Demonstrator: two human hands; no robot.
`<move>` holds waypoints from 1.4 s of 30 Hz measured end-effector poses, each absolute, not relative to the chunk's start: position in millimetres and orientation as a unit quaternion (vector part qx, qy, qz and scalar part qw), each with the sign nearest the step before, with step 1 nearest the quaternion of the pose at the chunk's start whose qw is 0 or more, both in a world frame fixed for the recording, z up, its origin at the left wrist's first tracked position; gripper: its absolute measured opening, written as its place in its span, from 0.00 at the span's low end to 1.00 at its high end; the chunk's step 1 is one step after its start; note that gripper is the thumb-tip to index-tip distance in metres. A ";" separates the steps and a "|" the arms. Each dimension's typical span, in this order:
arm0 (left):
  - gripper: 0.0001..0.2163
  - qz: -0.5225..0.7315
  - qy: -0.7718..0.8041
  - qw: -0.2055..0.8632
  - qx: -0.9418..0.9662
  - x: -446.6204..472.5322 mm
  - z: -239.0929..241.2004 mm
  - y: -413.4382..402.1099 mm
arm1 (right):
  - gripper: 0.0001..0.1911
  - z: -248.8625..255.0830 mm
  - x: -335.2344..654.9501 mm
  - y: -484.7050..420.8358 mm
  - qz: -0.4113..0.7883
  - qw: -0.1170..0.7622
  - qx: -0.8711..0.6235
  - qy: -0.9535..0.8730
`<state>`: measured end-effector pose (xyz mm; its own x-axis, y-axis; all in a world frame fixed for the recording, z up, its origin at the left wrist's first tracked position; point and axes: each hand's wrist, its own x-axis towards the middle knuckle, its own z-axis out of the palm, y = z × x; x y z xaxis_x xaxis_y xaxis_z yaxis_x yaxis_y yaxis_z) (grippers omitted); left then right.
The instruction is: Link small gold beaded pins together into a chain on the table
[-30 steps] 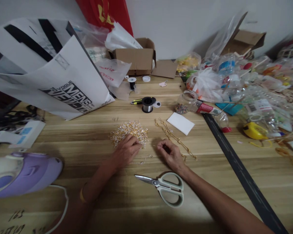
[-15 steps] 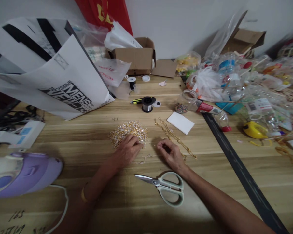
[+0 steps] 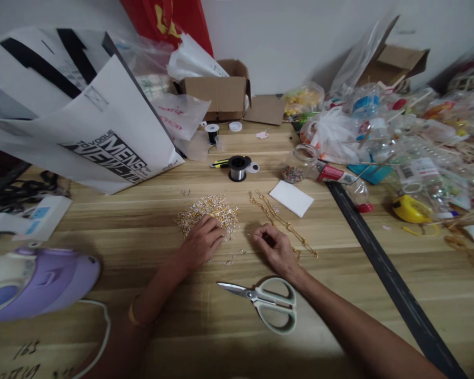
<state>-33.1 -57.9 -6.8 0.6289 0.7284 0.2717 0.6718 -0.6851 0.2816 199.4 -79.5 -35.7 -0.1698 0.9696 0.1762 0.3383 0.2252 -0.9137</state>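
My left hand [image 3: 204,240] rests at the front right edge of a pile of small gold and clear beaded pieces [image 3: 209,208]. Its fingers are curled together and their tips are hidden, so what they hold does not show. To the right, my right hand [image 3: 275,249] is closed in a pinch on a short thin wire [image 3: 250,235] that points left toward the pile. Between and just below the hands lies a short clear-beaded chain [image 3: 233,257]. Gold chains [image 3: 286,225] lie beyond my right hand. Nearer to me are open scissors with pale green handles [image 3: 266,302].
Behind the pile stand a wire spool [image 3: 237,169], a cutter knife [image 3: 219,163] and a jar of beads [image 3: 300,163]. A white card [image 3: 292,198] lies flat. Plastic bottles and bags [image 3: 379,126] crowd the right, a large paper bag [image 3: 114,126] and purple appliance [image 3: 59,284] the left.
My left hand has shifted slightly left, and its fingers have drawn in at the pile's edge. My right hand keeps its pinch on the wire in nearly the same place.
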 end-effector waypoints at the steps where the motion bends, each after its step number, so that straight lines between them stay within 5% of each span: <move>1: 0.07 0.187 0.391 0.074 0.898 -33.4 -7.2 -57.7 | 0.07 -35.6 199.4 -79.3 0.380 0.416 -0.492 -0.664; 42: 0.09 0.189 0.389 0.098 0.896 -29.2 -7.2 -59.5 | 0.06 -34.5 199.1 -79.1 0.383 0.416 -0.493 -0.661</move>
<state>-29.2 -59.5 -7.2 0.6266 0.7340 0.2618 0.6599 -0.6785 0.3229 199.1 -79.1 -34.5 -0.1668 0.9707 0.1731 0.3331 0.2207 -0.9167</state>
